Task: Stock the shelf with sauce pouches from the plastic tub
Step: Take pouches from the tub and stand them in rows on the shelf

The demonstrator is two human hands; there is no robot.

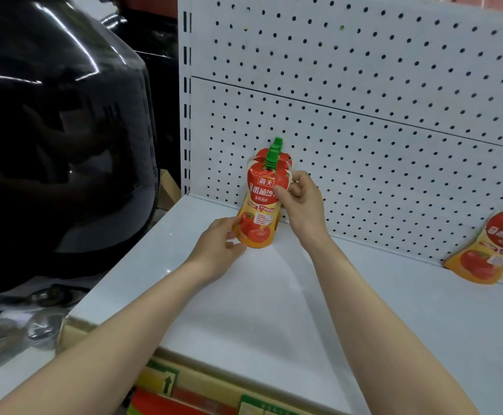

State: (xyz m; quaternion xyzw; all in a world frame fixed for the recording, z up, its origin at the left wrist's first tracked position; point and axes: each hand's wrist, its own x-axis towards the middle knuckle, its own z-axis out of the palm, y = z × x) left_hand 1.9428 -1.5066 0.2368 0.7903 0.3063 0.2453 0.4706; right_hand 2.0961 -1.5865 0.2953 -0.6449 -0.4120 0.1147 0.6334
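1. Two bare arms come up from the bottom of the frame and meet a little left of the middle.
2. The left hand (218,244) is low down, at the foot of the front pouch (259,214). Its fingers and thumb curl round the bottom left corner of the pouch and hold it.
3. The right hand (304,202) is higher up, with the wrist bent. Its thumb lies on the red front of the same pouch, and its other fingers are curled at the pouch's right edge. It pinches the pouch there.
4. The front pouch stands upright, just left of the middle of the frame, with its bottom down at the white shelf (274,301) and close to the back wall (378,121). It is red on top and orange below, with tomato pictures and a green cap (271,159).
5. Right behind it stand more pouches (261,154) of the same kind, close against the back wall. A second green cap (277,142) pokes up above the first. How many pouches are back there cannot be told.
6. One more pouch, the lone pouch (492,250), is at the right edge of the frame. It is tilted and leans on the back wall, well apart from the hands.
7. The back wall is white with rows of little round holes.
8. A big shiny black round thing (49,130) fills the upper left of the frame.
9. Cardboard boxes (202,393) with green and red marks show under the shelf at the bottom of the frame.
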